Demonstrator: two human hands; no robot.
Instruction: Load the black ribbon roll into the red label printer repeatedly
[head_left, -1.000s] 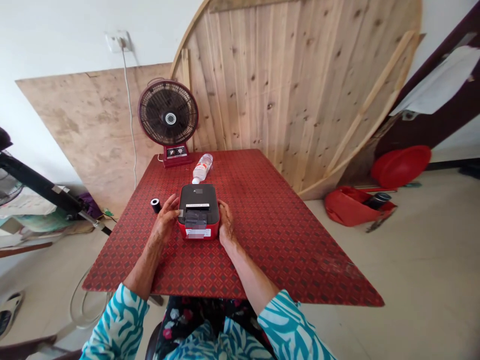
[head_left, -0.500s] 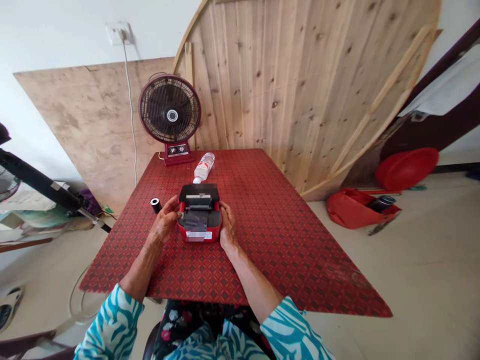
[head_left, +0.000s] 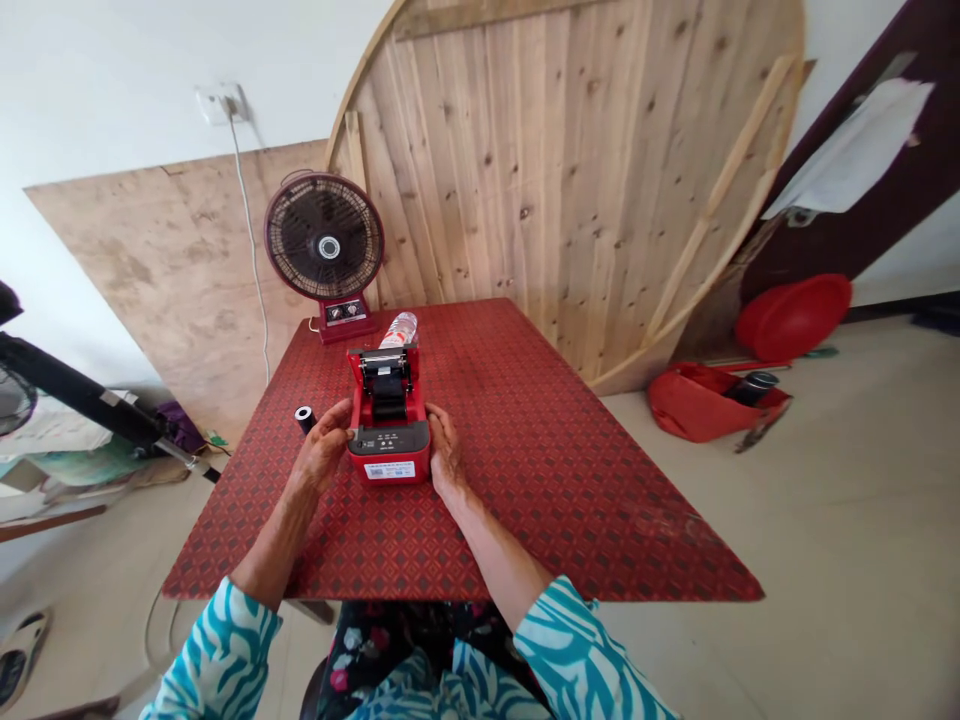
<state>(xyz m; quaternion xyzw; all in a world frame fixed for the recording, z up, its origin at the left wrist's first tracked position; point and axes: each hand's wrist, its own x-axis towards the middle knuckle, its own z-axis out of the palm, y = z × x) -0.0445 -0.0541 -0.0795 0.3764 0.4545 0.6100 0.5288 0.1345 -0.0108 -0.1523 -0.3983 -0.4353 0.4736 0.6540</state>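
A small red and black label printer (head_left: 388,442) stands on the red patterned table (head_left: 525,470), its lid (head_left: 379,377) swung up and back so the inside shows. My left hand (head_left: 324,447) presses against the printer's left side with fingers curled. On the right side my right hand (head_left: 445,450) rests flat against it. A small black roll (head_left: 304,417) lies on the table just left of my left hand.
A plastic water bottle (head_left: 399,329) lies behind the printer. A dark red table fan (head_left: 325,250) stands at the table's far left corner. Wooden boards lean on the wall. A red bag (head_left: 712,405) and red basin (head_left: 795,317) sit on the floor, right.
The printer's lid has gone from closed to fully open, tipped back. Both hands stayed at the printer's sides.
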